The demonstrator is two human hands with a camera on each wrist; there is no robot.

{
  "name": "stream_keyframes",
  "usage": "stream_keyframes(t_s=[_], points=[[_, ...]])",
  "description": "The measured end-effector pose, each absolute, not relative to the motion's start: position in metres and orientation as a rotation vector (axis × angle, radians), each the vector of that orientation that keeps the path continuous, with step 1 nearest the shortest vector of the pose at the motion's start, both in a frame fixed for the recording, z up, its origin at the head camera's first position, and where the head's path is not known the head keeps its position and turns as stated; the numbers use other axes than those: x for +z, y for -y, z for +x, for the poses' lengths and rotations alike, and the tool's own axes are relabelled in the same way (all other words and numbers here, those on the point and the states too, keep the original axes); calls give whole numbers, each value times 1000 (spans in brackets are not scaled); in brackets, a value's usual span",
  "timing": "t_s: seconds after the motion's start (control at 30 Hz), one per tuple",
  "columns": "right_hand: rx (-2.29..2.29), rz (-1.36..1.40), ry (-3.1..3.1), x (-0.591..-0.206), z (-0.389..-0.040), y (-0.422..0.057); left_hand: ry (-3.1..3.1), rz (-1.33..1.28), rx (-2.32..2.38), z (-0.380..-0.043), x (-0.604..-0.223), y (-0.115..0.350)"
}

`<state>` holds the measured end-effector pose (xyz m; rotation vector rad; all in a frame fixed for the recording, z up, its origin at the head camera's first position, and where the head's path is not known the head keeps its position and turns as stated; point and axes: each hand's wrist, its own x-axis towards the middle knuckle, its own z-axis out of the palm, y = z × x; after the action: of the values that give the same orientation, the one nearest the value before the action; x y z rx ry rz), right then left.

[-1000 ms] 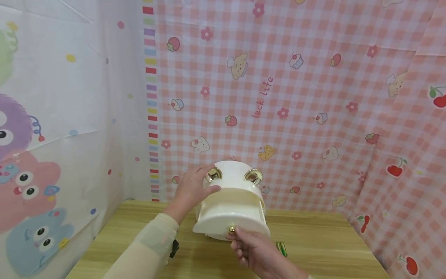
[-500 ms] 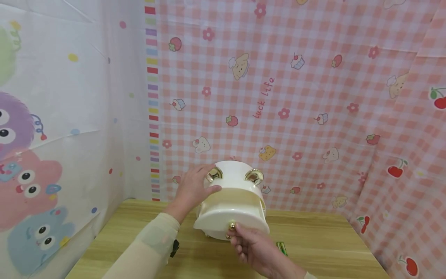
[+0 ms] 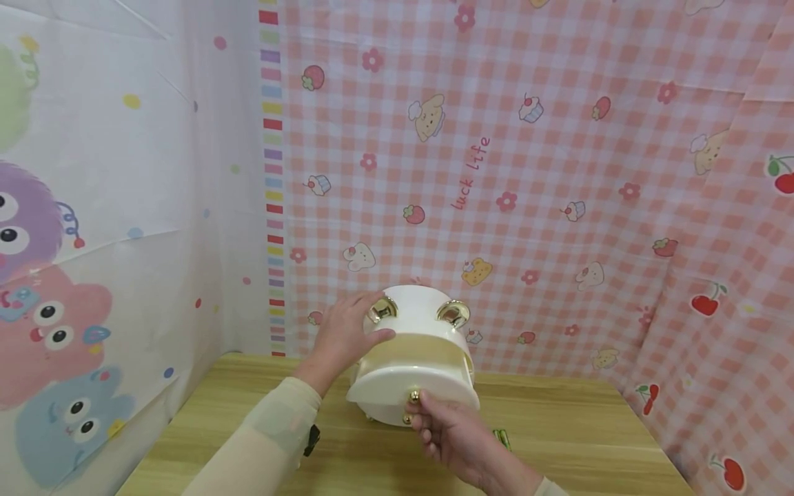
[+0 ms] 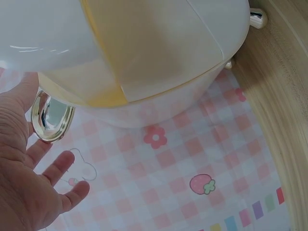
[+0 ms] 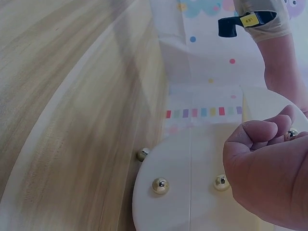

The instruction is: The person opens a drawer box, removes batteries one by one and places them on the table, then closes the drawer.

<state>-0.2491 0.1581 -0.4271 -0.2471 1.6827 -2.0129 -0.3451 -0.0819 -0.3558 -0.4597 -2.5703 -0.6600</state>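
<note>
A white rounded drawer box (image 3: 414,310) with gold ear-shaped rings stands on the wooden table. Its upper drawer (image 3: 397,393) is pulled partway out, leaving a gap under the lid. My right hand (image 3: 455,437) pinches the gold knob (image 3: 415,396) on that drawer between thumb and curled fingers. Below it, a second gold knob (image 3: 407,419) shows partly. My left hand (image 3: 344,337) rests on the box's upper left, thumb across its top. In the left wrist view, the fingers spread loosely by the gold ring (image 4: 53,118), the outer ones apart from the box.
Two small green cylinders (image 3: 501,439), seemingly batteries, lie right of the box, partly behind my right hand. A pink checked cloth (image 3: 527,241) hangs close behind the box. A white patterned cloth (image 3: 205,289) borders the wooden table (image 3: 558,427) on the left.
My right hand has moved slightly away from me with the knob, and the drawer has slid a little further into the box. The left hand has stayed in place.
</note>
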Motion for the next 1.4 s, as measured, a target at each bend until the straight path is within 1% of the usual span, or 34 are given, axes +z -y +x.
stream_keyframes(t_s=[1.4], points=[[-2062,-216,-1721,-423,-272,-150,2554,-451,-647,-344,-357,81]])
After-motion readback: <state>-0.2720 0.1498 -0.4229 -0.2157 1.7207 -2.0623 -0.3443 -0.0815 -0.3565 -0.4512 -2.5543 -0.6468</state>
